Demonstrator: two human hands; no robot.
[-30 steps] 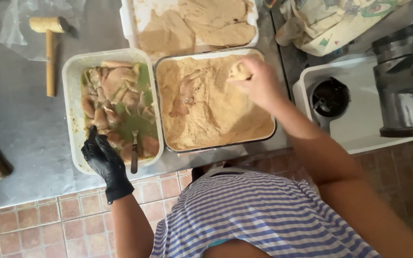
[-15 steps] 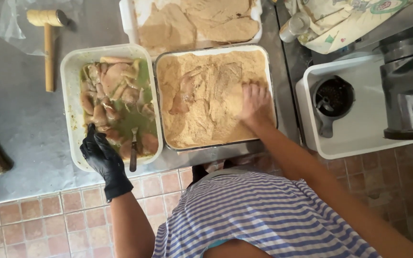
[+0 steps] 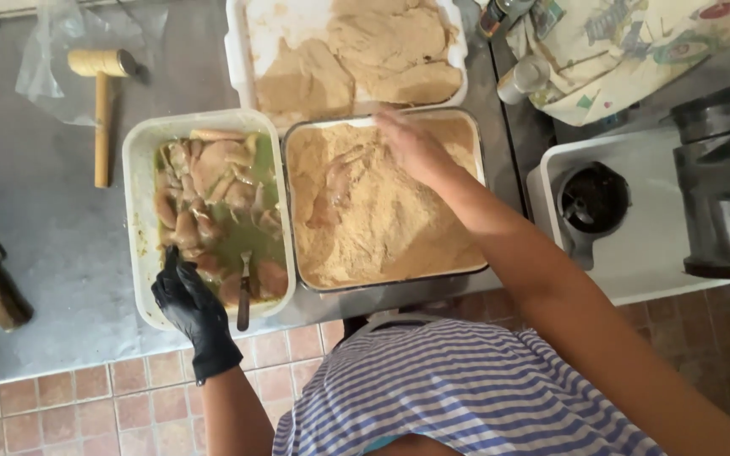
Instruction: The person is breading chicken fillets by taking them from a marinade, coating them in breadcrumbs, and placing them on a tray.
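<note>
Wooden mallet (image 3: 100,101), metal tray (image 3: 475,152), matt breadcrumbs (image 3: 382,228).

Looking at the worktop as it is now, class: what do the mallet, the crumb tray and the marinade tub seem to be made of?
Mallet: pale, unvarnished wood, with a matt, grainy look on head and handle. Crumb tray: probably steel, since its thin grey rim shines. Marinade tub: likely plastic, judging by the thick, dull white walls and rounded corners.

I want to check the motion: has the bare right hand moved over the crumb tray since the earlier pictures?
Yes. The right hand moved from the crumb tray's right side to its far edge.
</note>
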